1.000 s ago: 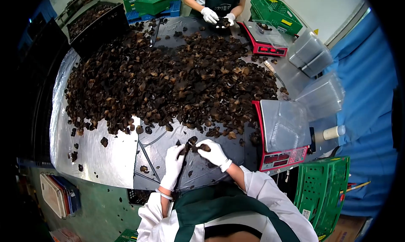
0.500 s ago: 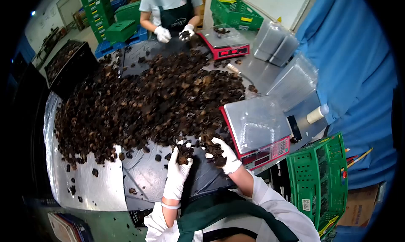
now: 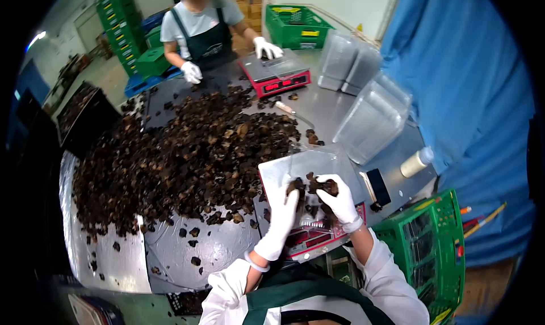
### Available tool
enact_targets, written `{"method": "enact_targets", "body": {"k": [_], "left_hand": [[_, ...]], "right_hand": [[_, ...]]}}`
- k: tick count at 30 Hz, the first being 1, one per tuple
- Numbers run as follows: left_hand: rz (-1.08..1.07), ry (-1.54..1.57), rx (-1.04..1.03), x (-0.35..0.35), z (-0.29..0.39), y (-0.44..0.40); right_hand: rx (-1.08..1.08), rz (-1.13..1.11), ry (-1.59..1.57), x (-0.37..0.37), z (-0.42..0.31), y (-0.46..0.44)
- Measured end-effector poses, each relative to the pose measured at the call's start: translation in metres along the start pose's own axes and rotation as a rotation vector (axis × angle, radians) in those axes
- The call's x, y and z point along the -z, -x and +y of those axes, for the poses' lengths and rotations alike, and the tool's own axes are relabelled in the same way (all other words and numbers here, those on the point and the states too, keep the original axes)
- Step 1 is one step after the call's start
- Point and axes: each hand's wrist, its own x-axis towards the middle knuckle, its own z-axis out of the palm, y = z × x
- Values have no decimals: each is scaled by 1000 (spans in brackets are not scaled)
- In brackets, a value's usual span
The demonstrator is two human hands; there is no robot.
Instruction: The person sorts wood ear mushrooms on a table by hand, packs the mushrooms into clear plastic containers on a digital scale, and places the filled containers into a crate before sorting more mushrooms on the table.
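Observation:
In white gloves, my left hand (image 3: 284, 214) and my right hand (image 3: 339, 202) are over the near red scale (image 3: 272, 172). Dark brown mushroom-like pieces (image 3: 322, 185) are held in my right fingers. My left thumb and fingers close on a smaller clump (image 3: 296, 185). Beneath both hands, a clear plastic box (image 3: 321, 226) sits on the scale's plate, partly hidden by my gloves, with some dark pieces in it. To the left spreads a large heap of the same pieces (image 3: 187, 155).
Across the table a co-worker (image 3: 207, 33) in white gloves reaches over a second red scale (image 3: 278, 75). On the right are stacked clear boxes (image 3: 374, 118), a dark phone-like slab (image 3: 377, 187), a white bottle (image 3: 416, 161) and a green crate (image 3: 454, 234). A wooden-handled tool (image 3: 285, 107) lies mid-table.
Both my hands have moved right, from the heap's edge to over the near scale, carrying pieces. A clear box now shows under them. The co-worker's hand has moved onto the far scale.

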Motion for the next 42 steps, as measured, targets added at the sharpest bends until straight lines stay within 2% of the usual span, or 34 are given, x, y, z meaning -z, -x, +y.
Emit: {"method": "enact_targets", "body": {"k": [2,4,9,14,17,20,23,25,26,28,29,30,32,37,42], "left_hand": [[-34,-270,-132,-8,15,8],[-47,-465,-389,-11,14,12],[-163,-742,-415,-10,30,19],[-109,-799,-575,40,37,41],[-46,-888,-539,96,19,69],[-30,-1085,-474,160,-13,113],[-149,-1156,-349,217,-34,161],[-204,-1207,-305,266,-36,181],[-154,-1182,-309,286,-37,179],[47,-1194,-286,322,-37,164],[136,-1168,-223,337,-29,154],[240,-1255,-247,353,-33,148],[333,-1225,-264,384,-37,132],[361,-1132,-328,413,-19,97],[387,-1106,-351,415,-3,39]], "right_hand": [[51,-10,71,3,11,5],[63,3,233,4,16,10],[194,-91,549,8,7,15],[288,-37,736,8,-6,18],[260,55,714,1,-18,22],[339,122,670,-25,-37,28],[328,121,528,-74,-48,35],[274,-9,420,-129,-42,41],[381,-51,500,-152,-46,42],[422,-179,485,-183,-32,45],[415,-204,476,-196,-23,48],[427,-228,542,-208,-12,51],[405,-247,623,-227,9,58],[253,-335,694,-245,14,64],[176,-392,725,-254,25,24]]}}
